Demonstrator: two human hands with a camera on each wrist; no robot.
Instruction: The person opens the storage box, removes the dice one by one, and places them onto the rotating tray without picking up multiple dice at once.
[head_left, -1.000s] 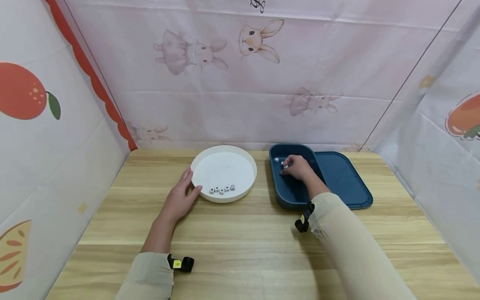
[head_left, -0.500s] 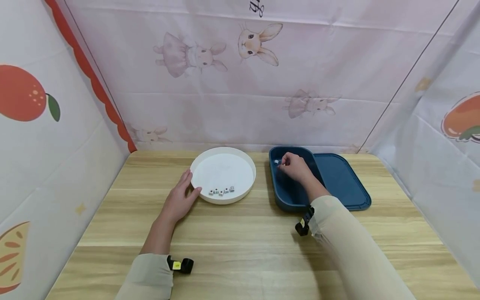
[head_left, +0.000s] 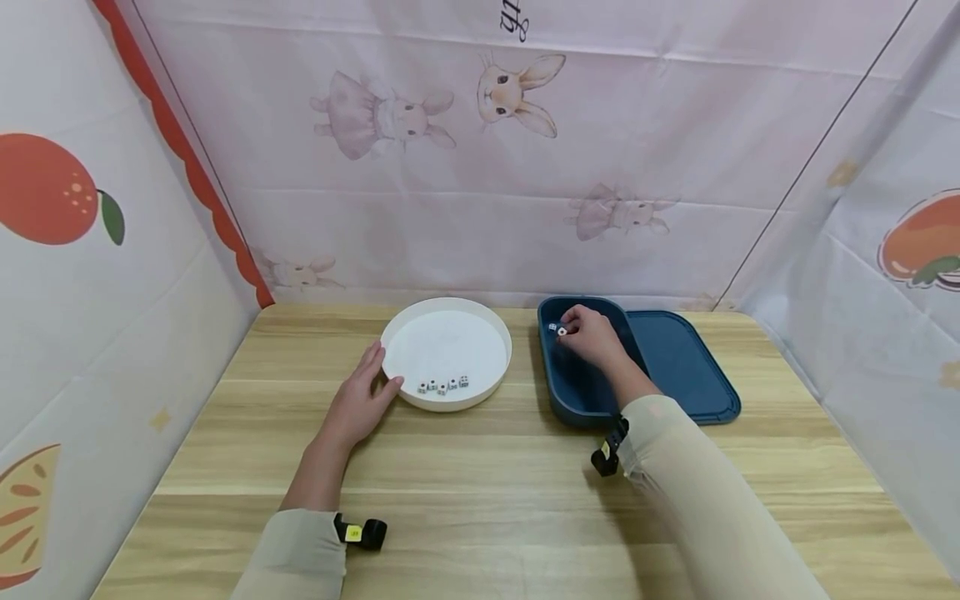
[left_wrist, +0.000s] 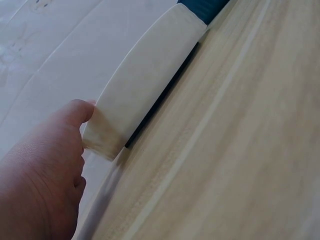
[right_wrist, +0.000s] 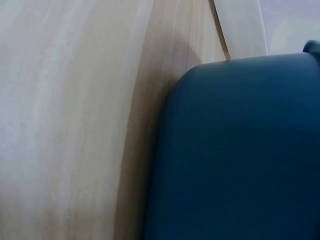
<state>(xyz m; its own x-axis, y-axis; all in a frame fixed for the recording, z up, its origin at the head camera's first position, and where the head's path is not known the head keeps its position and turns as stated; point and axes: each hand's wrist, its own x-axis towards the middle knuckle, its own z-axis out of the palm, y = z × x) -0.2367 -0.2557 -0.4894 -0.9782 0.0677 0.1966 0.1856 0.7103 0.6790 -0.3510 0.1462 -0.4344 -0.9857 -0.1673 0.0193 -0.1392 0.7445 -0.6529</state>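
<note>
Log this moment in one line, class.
left hand: touches round white tray | right hand: pinches white cubic die over blue rounded box | white dice: in tray

Your beige sleeves (head_left: 708,487), black wrist cameras (head_left: 372,534)
Your cuffs (head_left: 305,527) look creased; each camera has a rounded end and a small yellow label (head_left: 353,533).

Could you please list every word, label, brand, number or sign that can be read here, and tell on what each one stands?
"th", probably: dark lettering on the pink backdrop, sideways and cut off by the head view's top edge.
Left wrist's yellow label: too small to read.
Right wrist's yellow label: too small to read.
Dice in the white tray: dark pips, mostly too small to count.
No brand can be read.
</note>
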